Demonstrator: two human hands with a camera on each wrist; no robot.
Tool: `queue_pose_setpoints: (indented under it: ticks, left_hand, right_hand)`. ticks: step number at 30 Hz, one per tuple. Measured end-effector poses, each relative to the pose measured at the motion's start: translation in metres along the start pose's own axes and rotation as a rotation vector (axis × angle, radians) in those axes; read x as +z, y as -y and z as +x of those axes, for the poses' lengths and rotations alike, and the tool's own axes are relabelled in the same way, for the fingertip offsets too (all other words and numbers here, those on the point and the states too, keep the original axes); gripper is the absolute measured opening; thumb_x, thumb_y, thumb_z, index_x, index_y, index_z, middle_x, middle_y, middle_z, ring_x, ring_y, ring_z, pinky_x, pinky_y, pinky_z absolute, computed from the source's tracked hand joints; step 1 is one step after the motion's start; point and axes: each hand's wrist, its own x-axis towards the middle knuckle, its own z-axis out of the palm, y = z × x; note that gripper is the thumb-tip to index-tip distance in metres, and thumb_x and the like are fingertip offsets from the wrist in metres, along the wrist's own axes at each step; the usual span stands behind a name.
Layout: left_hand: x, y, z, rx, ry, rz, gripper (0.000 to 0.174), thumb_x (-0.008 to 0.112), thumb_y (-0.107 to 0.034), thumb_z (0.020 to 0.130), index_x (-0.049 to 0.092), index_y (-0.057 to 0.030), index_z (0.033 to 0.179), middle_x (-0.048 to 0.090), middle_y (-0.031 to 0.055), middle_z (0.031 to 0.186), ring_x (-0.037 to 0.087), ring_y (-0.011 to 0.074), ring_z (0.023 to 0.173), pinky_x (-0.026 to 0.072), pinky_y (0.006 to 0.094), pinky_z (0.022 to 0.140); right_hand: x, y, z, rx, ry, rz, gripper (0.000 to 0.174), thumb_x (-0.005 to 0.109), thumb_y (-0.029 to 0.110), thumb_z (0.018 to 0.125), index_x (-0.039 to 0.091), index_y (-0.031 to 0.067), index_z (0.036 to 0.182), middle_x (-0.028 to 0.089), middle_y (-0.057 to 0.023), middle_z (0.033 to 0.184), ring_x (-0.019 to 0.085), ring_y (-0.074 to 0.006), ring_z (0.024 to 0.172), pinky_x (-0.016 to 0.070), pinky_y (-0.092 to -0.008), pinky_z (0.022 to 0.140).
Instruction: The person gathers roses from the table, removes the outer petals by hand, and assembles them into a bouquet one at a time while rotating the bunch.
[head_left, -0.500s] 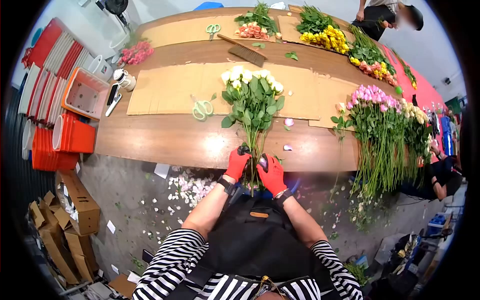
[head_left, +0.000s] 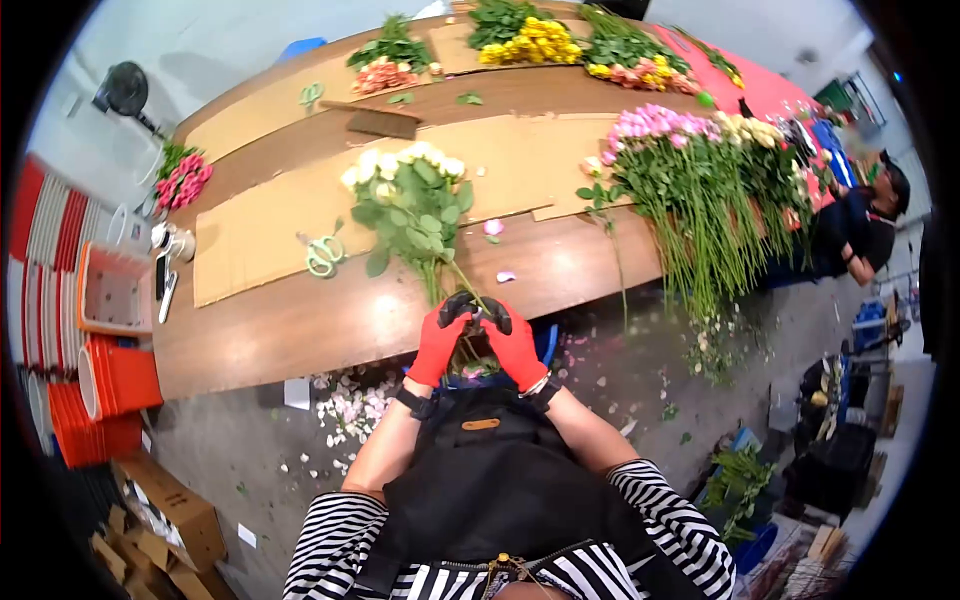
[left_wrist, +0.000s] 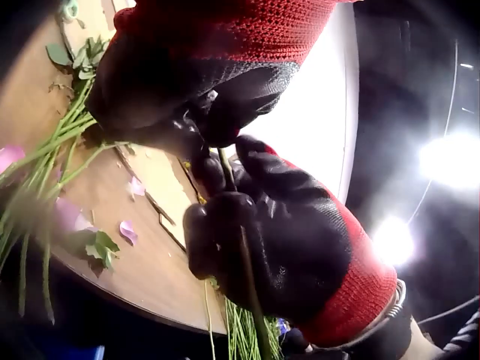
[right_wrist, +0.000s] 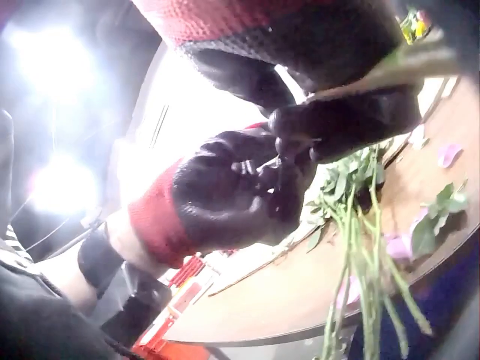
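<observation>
Both hands wear red gloves with black-coated fingers and meet just over the table's near edge. My right hand (head_left: 510, 342) grips a green rose stem (left_wrist: 251, 289), which runs across its curled fingers in the left wrist view. The left hand (head_left: 440, 340) is right against it, its fingertips pinching the same stem between the hands; the exact pinch point is hidden. Beyond them lies a bunch of cream-white roses (head_left: 402, 168) with green leaves, heads pointing away, on cardboard. Its loose lower stems (right_wrist: 364, 262) stick out past the table edge in the right wrist view.
Light green scissors (head_left: 323, 256) lie left of the bunch, a brush (head_left: 382, 122) behind. Pink roses (head_left: 660, 125) with long stems hang over the right edge. Orange crates (head_left: 118, 375) stand left. Petals (head_left: 350, 408) litter the floor, and another person (head_left: 865, 230) is at the right.
The head view has turned to the right. The hands have come closer together, and a single stem now slants from the bunch into them.
</observation>
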Motion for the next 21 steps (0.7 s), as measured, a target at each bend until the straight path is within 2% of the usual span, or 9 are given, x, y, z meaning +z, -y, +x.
queue_pose_setpoints:
  ticks: [2, 5, 8, 10, 11, 12, 14, 18, 21]
  left_hand:
    - [0.008, 0.000, 0.002, 0.071, 0.008, 0.076, 0.031, 0.061, -0.003, 0.089, 0.061, 0.0011, 0.120, 0.067, 0.0033, 0.104, 0.061, 0.0109, 0.093, 0.0491, 0.0244, 0.083]
    - [-0.005, 0.011, -0.001, -0.031, -0.046, 0.149, 0.031, 0.064, -0.005, 0.089, 0.062, 0.0008, 0.119, 0.068, 0.0048, 0.104, 0.061, 0.0110, 0.094, 0.0489, 0.0252, 0.082]
    - [-0.029, 0.035, -0.007, -0.053, -0.159, 0.151, 0.027, 0.065, -0.008, 0.089, 0.065, -0.0005, 0.114, 0.069, 0.0020, 0.097, 0.061, 0.0089, 0.082, 0.0499, 0.0225, 0.073]
    - [-0.051, 0.061, -0.010, 0.040, -0.212, 0.226, 0.026, 0.066, -0.008, 0.088, 0.066, -0.0007, 0.113, 0.069, 0.0021, 0.094, 0.061, 0.0085, 0.080, 0.0499, 0.0221, 0.072]
    - [-0.057, 0.065, -0.014, 0.035, -0.236, 0.254, 0.026, 0.066, -0.008, 0.088, 0.066, -0.0004, 0.113, 0.069, 0.0025, 0.094, 0.062, 0.0092, 0.080, 0.0503, 0.0229, 0.072]
    - [-0.063, 0.069, -0.016, 0.031, -0.261, 0.281, 0.026, 0.067, -0.008, 0.088, 0.066, -0.0002, 0.112, 0.069, 0.0028, 0.093, 0.062, 0.0100, 0.079, 0.0506, 0.0237, 0.072]
    - [-0.071, 0.081, -0.024, 0.053, -0.312, 0.381, 0.031, 0.068, -0.009, 0.086, 0.063, 0.0005, 0.115, 0.069, 0.0053, 0.094, 0.063, 0.0133, 0.081, 0.0516, 0.0261, 0.074]
    - [-0.076, 0.091, -0.030, 0.073, -0.480, 0.578, 0.048, 0.074, -0.018, 0.081, 0.057, 0.0010, 0.122, 0.064, 0.0132, 0.109, 0.062, 0.0215, 0.096, 0.0498, 0.0329, 0.084]
    - [-0.088, 0.112, -0.022, 0.043, -0.539, 0.849, 0.067, 0.078, -0.034, 0.077, 0.052, 0.0009, 0.128, 0.057, 0.0206, 0.120, 0.057, 0.0324, 0.110, 0.0450, 0.0407, 0.094]
  right_hand:
    - [-0.020, -0.015, 0.003, 0.052, -0.109, 0.013, 0.036, 0.065, 0.012, 0.087, 0.062, 0.0053, 0.122, 0.069, -0.0107, 0.097, 0.065, -0.0184, 0.088, 0.0504, -0.0320, 0.082]
    - [-0.067, -0.035, 0.007, 0.061, -0.204, 0.125, 0.035, 0.062, 0.005, 0.087, 0.063, 0.0059, 0.122, 0.068, -0.0064, 0.091, 0.061, -0.0094, 0.081, 0.0503, -0.0263, 0.076]
    - [-0.113, -0.050, 0.012, -0.007, -0.375, 0.040, 0.035, 0.062, 0.006, 0.087, 0.063, 0.0059, 0.122, 0.068, -0.0073, 0.090, 0.061, -0.0110, 0.080, 0.0503, -0.0276, 0.074]
    - [-0.146, -0.072, 0.024, 0.028, -0.471, -0.032, 0.036, 0.064, 0.006, 0.086, 0.063, 0.0059, 0.123, 0.069, -0.0079, 0.094, 0.061, -0.0114, 0.080, 0.0502, -0.0282, 0.074]
    - [-0.161, -0.086, 0.031, 0.022, -0.492, -0.031, 0.036, 0.064, 0.009, 0.086, 0.062, 0.0059, 0.122, 0.070, -0.0112, 0.098, 0.064, -0.0168, 0.082, 0.0506, -0.0304, 0.076]
    - [-0.174, -0.084, 0.038, 0.046, -0.508, -0.263, 0.035, 0.064, 0.012, 0.087, 0.062, 0.0061, 0.121, 0.069, -0.0152, 0.104, 0.066, -0.0257, 0.087, 0.0511, -0.0346, 0.080]
    - [-0.195, -0.111, 0.051, -0.134, -0.571, -0.574, 0.039, 0.065, 0.020, 0.087, 0.060, 0.0073, 0.123, 0.067, -0.0167, 0.107, 0.064, -0.0322, 0.095, 0.0492, -0.0401, 0.085]
    - [-0.206, -0.132, 0.064, -0.106, -0.617, -0.922, 0.049, 0.067, 0.032, 0.082, 0.057, 0.0117, 0.125, 0.062, -0.0122, 0.110, 0.057, -0.0318, 0.102, 0.0438, -0.0444, 0.086]
    - [-0.180, -0.125, 0.060, -0.110, -0.551, -0.845, 0.048, 0.067, 0.034, 0.081, 0.058, 0.0130, 0.123, 0.060, -0.0125, 0.111, 0.054, -0.0332, 0.104, 0.0419, -0.0458, 0.086]
